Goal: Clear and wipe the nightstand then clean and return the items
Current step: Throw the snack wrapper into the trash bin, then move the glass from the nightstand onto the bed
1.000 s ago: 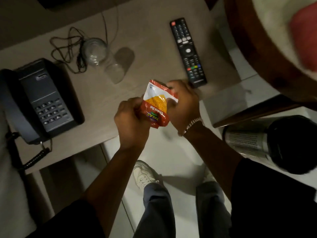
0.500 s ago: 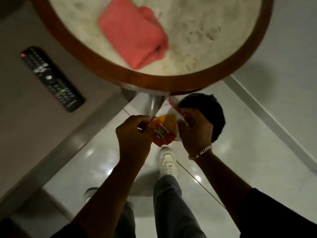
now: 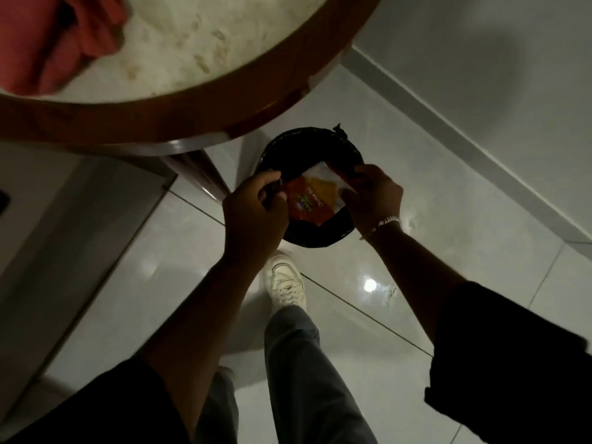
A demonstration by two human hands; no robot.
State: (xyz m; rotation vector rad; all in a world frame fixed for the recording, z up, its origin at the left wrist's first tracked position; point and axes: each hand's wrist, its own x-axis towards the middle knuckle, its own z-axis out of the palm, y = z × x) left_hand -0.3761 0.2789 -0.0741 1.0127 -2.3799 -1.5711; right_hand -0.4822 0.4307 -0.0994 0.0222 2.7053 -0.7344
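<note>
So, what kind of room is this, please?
Probably a hotel or guest room: a round wood-rimmed table with a red cloth, a bin with a black liner, a glossy tiled floor.

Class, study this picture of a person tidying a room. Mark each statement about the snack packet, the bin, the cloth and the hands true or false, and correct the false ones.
1. Both hands hold the snack packet. True: the left hand and right hand grip opposite ends.
2. The packet lies on the floor. False: it is held over the bin.
3. The bin has a black liner. True.
4. A blue cloth sits on the round table. False: the cloth is red.
5. The bracelet is on the left wrist. False: it is on the right wrist.
</note>
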